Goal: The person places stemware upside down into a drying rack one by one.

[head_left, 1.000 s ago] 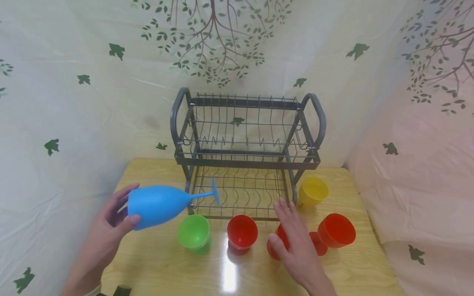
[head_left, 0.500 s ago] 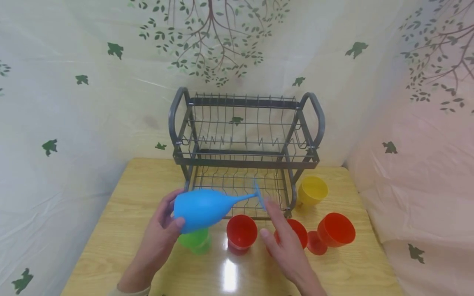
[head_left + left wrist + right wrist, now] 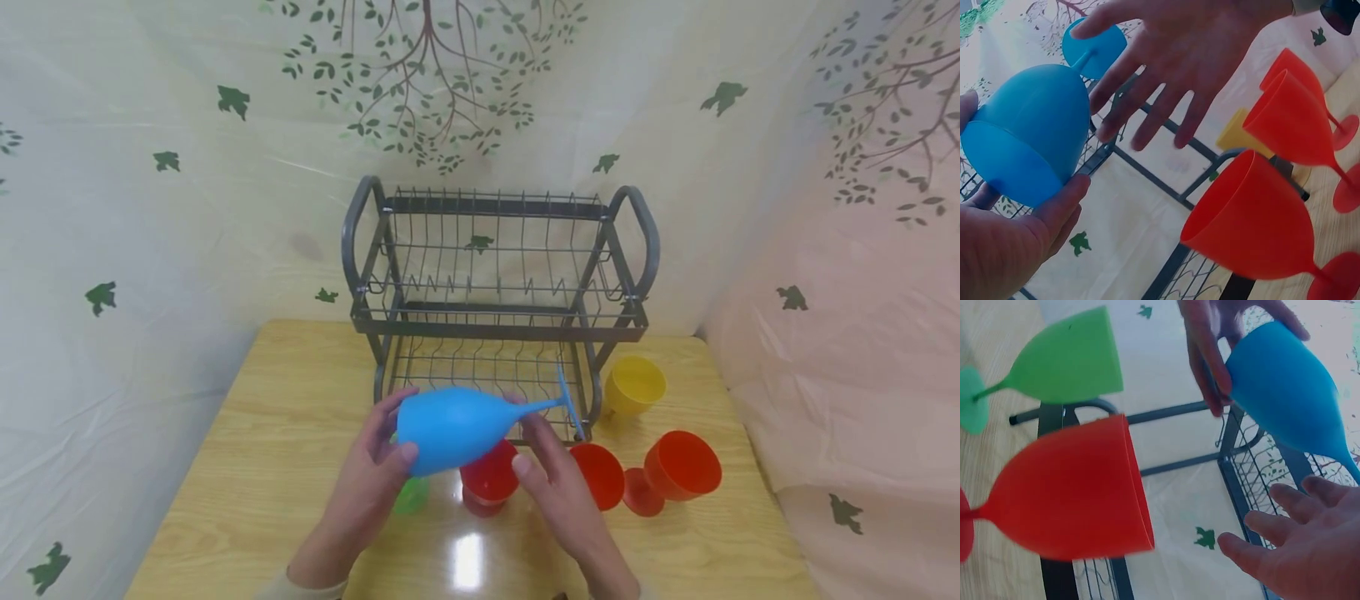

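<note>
The blue goblet point(image 3: 453, 429) is held sideways above the bench point(image 3: 247, 467), its bowl gripped near the rim by the left hand point(image 3: 363, 483); its long axis is directed rightward, the stem just beside the right hand point(image 3: 561, 493), whose fingers are spread.

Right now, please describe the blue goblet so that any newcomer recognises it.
Find the two-tier dish rack. In front of its lower tier, the left hand holds the blue goblet by its bowl, stem pointing right. It alone is blue, and it alone is lifted.
</note>
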### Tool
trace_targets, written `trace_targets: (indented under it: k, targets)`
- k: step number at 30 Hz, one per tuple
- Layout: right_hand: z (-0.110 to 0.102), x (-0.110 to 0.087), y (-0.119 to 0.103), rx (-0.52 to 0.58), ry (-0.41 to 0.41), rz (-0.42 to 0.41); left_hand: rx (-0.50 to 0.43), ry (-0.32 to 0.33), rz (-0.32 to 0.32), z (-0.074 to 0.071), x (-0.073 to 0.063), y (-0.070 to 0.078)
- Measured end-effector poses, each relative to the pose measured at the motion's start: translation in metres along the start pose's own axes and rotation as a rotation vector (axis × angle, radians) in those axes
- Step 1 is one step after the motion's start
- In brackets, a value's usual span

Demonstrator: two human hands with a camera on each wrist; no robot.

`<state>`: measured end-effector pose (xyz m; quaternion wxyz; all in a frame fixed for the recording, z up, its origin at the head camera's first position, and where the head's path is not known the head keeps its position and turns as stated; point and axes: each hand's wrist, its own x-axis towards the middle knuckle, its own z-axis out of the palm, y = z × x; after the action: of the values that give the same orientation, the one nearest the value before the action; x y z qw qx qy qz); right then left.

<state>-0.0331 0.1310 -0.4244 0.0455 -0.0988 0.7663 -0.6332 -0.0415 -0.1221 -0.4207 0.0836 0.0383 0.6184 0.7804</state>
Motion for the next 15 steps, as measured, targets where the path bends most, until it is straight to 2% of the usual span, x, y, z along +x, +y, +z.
trace_targets:
  k: [8,15]
  targets:
    - [0.005,0.001,-0.005,0.226,0.062,0.025,-0.088,-0.033,-0.006,0.01,0.004,-0.004]
    - [0.01,0.003,-0.008,0.314,0.119,0.063,-0.116,-0.027,-0.022,0.017,0.005,-0.008]
